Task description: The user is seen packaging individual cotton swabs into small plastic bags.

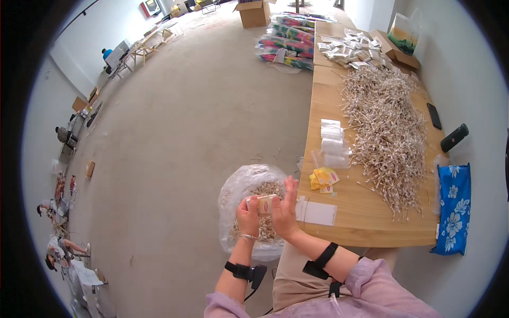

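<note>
My left hand [247, 220] grips a small packet of cotton swabs [265, 205] with a yellow and red label. My right hand [286, 216] is against the packet's right end, its thumb near the packet and its other fingers stretched upward. Below both hands stands a big clear plastic bag [229, 212] with loose cotton swabs inside. Right of my hands, yellow label cards [322, 179] lie on the wooden table [366, 233], beside stacks of clear small bags [334, 144]. Nearer the table's front edge is a white card [319, 213].
A large heap of cotton swabs [387, 127] covers the table's middle, with filled packets [352, 49] beyond it. A phone [434, 116], a dark green cylinder [454, 138] and a blue flowered pouch [454, 209] lie along the wall. Colourful wrapped bundles [289, 40] sit on the floor.
</note>
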`<state>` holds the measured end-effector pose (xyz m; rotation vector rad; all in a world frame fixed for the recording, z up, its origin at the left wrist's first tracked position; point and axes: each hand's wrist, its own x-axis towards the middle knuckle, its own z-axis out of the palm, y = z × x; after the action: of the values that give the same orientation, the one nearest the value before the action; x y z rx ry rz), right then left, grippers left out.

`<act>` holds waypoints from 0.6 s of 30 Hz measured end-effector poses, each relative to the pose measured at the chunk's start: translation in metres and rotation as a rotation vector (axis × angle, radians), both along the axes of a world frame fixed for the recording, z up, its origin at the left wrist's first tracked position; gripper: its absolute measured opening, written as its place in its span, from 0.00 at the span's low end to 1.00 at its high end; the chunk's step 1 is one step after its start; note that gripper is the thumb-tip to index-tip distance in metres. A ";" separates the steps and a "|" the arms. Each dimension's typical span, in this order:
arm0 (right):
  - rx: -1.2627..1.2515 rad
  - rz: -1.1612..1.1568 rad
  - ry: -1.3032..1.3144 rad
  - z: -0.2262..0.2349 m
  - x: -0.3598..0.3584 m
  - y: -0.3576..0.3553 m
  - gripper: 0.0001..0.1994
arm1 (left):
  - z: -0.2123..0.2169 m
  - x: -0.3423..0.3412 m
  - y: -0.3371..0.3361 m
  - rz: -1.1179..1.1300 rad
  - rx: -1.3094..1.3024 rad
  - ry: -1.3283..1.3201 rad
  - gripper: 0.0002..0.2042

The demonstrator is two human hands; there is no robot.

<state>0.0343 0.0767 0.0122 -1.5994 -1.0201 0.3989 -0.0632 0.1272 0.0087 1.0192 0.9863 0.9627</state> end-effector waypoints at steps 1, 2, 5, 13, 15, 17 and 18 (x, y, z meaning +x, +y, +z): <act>-0.045 -0.002 0.160 0.004 0.005 -0.006 0.32 | 0.007 0.005 -0.008 0.045 0.015 -0.036 0.14; -0.036 0.075 0.318 -0.003 0.008 -0.005 0.37 | 0.010 0.015 -0.019 0.039 0.024 -0.042 0.14; -0.123 0.165 0.396 0.006 0.027 -0.026 0.35 | 0.012 0.037 -0.047 0.082 0.158 0.002 0.15; -0.035 0.011 -0.203 0.057 0.077 -0.077 0.25 | 0.017 0.081 -0.099 0.018 -0.103 -0.289 0.12; -0.181 0.032 -0.132 0.070 0.099 -0.093 0.24 | 0.033 0.087 -0.107 -0.121 -0.190 -0.357 0.10; -0.190 0.142 -0.303 0.077 0.124 -0.107 0.21 | 0.056 0.087 -0.110 -0.258 -0.282 -0.416 0.10; -0.190 0.129 -0.301 0.082 0.133 -0.114 0.21 | 0.067 0.084 -0.106 -0.518 -0.217 -0.266 0.10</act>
<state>0.1671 -0.0376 0.0938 -1.8057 -1.3520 0.3568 0.0213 0.0214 0.0759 0.8749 0.5487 0.5282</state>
